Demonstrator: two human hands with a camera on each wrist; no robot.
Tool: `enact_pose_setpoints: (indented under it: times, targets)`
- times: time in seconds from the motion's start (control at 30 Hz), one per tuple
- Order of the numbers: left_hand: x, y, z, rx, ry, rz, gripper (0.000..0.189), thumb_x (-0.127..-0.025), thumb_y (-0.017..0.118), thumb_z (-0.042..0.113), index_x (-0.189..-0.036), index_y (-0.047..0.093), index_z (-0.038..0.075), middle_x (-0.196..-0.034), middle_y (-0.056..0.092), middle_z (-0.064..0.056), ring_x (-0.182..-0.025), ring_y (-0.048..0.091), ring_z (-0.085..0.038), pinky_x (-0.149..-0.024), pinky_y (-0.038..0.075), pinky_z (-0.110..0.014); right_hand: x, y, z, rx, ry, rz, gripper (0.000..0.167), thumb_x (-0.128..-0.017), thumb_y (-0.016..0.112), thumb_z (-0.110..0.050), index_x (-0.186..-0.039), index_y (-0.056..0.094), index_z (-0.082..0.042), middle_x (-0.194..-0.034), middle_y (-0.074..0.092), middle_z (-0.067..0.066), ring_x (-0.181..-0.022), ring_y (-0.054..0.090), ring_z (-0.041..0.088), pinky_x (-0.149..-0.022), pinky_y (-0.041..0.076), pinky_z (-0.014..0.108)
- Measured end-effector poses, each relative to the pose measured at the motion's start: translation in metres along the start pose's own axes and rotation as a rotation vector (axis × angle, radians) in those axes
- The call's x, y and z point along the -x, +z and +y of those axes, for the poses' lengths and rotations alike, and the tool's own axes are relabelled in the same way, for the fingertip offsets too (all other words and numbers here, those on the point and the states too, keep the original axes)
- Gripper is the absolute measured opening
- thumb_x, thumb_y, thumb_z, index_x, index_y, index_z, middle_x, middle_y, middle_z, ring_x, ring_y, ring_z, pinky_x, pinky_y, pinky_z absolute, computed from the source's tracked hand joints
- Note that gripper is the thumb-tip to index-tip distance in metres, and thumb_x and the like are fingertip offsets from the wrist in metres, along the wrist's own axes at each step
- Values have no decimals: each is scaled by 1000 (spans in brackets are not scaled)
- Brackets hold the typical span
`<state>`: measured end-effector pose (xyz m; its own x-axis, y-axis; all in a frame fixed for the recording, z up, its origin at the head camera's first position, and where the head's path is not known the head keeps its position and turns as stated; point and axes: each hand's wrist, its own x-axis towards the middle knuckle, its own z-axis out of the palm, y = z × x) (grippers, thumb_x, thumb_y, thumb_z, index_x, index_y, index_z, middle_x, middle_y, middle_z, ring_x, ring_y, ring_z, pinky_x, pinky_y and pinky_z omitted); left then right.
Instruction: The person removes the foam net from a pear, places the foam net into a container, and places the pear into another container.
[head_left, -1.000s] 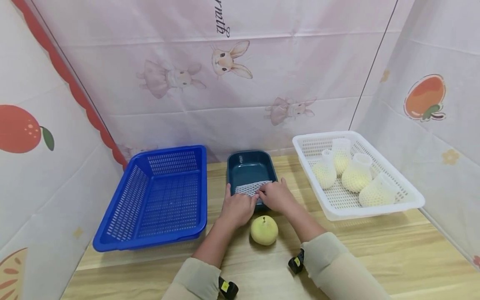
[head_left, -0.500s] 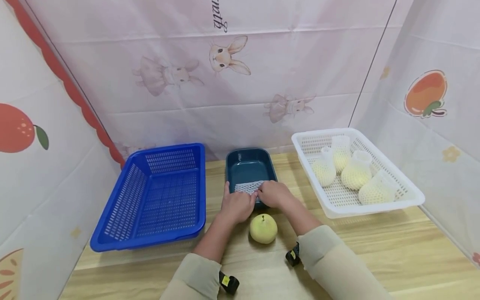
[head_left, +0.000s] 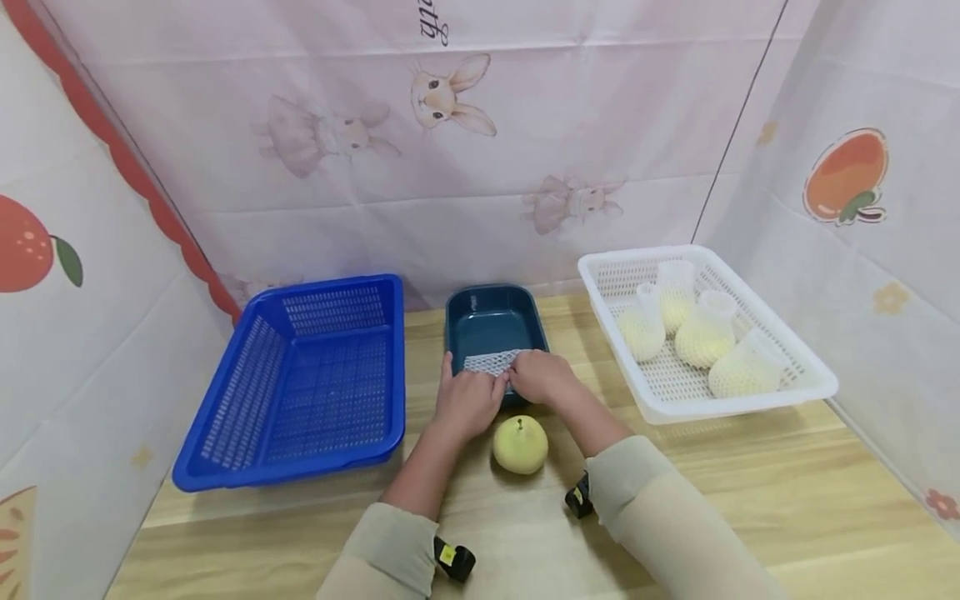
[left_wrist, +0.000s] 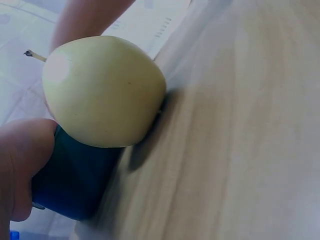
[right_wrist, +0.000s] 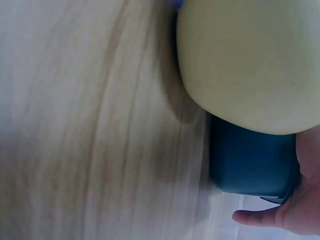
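A white foam fruit net [head_left: 489,362] lies flat across the front part of a dark teal tray [head_left: 491,329]. My left hand [head_left: 468,404] and right hand [head_left: 542,377] pinch the net's near edge, their fingertips close together. Each hand partly covers the tray's front. Just nearer than the tray, between the forearms, a yellow-green pear [head_left: 521,445] stands upright on the table, touched by neither hand. In the left wrist view the pear [left_wrist: 105,92] hides the fingertips; in the right wrist view the pear [right_wrist: 250,65] and tray [right_wrist: 252,160] hide most of the grip.
To the left stands a blue slotted basket [head_left: 401,358] with nothing in it. On the right, a white basket [head_left: 660,408] holds several pears in foam nets [head_left: 703,337]. A printed cloth wall [head_left: 480,225] closes off the back of the wooden table [head_left: 517,558].
My right fingers have slid slightly inward, covering more of the net's right end. Both hands keep hold of it. The head view has tilted down slightly; pear and baskets stay put.
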<state>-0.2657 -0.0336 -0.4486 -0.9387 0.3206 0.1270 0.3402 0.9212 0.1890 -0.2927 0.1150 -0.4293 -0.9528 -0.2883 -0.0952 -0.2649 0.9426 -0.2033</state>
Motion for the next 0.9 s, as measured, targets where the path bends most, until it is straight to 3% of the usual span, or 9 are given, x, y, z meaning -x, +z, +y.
enact_pose_setpoints:
  times: [0.17,0.27,0.33,0.4,0.47,0.6,0.7,0.9]
  targets:
    - [5,-7,1,166,50,121,39,-104,45,39,-106,76,15,-113,73,-2,-116,63,-21,-119,17,-58,-1,-3,1,0,23,-12,34,-103,44,-29,-103,72,-8,-113,70,12,-103,66,29,-81,55,50]
    - [16,-18,2,363,115,203,30,-101,53,30,-111,75,13,-118,72,-2,-119,61,-21,-115,32,-51,-1,-5,2,-4,26,-18,35,-103,43,-29,-105,72,-10,-115,69,12,-105,65,29,-84,54,51]
    - [25,-26,2,519,160,216,24,-98,58,24,-110,76,12,-115,72,-1,-117,63,-20,-108,43,-44,-1,-6,1,-7,22,-19,34,-103,43,-29,-99,72,-12,-113,70,11,-104,65,29,-83,54,50]
    - [33,-32,1,665,195,165,21,-96,61,19,-109,76,12,-113,73,1,-113,64,-17,-99,51,-37,-1,-7,1,-3,14,-15,35,-103,44,-30,-92,72,-13,-109,71,10,-101,66,28,-81,55,50]
    - [41,-35,0,769,228,77,21,-93,64,16,-110,75,11,-112,73,3,-112,64,-14,-97,52,-34,0,-7,0,2,8,-7,35,-103,45,-31,-86,72,-15,-106,71,10,-98,66,28,-80,55,49]
    - [50,-33,-2,849,260,-90,29,-91,69,20,-118,71,10,-117,71,5,-116,61,-11,-100,50,-35,0,-8,-2,6,7,13,34,-102,47,-32,-86,72,-15,-106,72,9,-97,67,28,-80,55,50]
    - [55,-28,-1,852,255,-126,35,-90,71,30,-121,70,11,-119,71,6,-117,61,-11,-101,49,-38,0,-7,-3,1,1,23,34,-101,48,-32,-86,72,-14,-105,72,10,-96,67,29,-80,55,50]
    - [60,-19,0,846,236,-101,33,-92,69,34,-118,72,12,-115,72,9,-115,63,-10,-99,51,-38,3,-2,0,-10,-23,58,35,-100,50,-33,-72,65,-18,-93,72,6,-87,68,26,-74,54,47]
